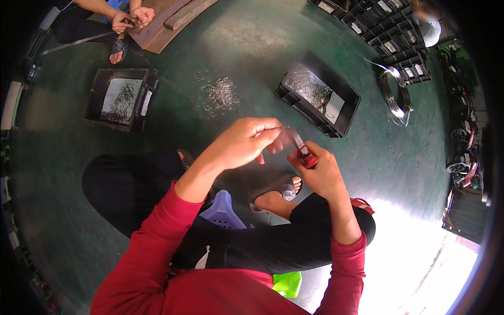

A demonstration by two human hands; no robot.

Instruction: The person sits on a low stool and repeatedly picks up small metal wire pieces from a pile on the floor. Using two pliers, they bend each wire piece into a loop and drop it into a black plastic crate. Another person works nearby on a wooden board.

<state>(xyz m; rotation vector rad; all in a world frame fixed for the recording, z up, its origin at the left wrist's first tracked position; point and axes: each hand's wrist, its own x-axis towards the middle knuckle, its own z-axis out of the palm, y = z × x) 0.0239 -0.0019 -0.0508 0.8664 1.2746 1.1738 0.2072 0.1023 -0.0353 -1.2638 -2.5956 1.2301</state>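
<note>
My left hand point(245, 142) is closed in a pinch, thumb against forefinger, on a small wire piece point(285, 126) whose shape is blurred. In my right hand point(323, 172) I grip a pair of pliers point(310, 159) with red handles. The metal jaws point up and left, close to my left fingertips; whether they touch the wire cannot be made out. Beyond my hands, a loose pile of small bent wire hooks point(220, 93) lies on the green floor.
A black crate point(340, 127) with metal pieces stands ahead right, another black crate point(95, 100) ahead left. Farther right lies a wire coil point(387, 93) near stacked black crates point(391, 31). Another person's hands point(131, 18) work at upper left by a wooden board point(157, 39).
</note>
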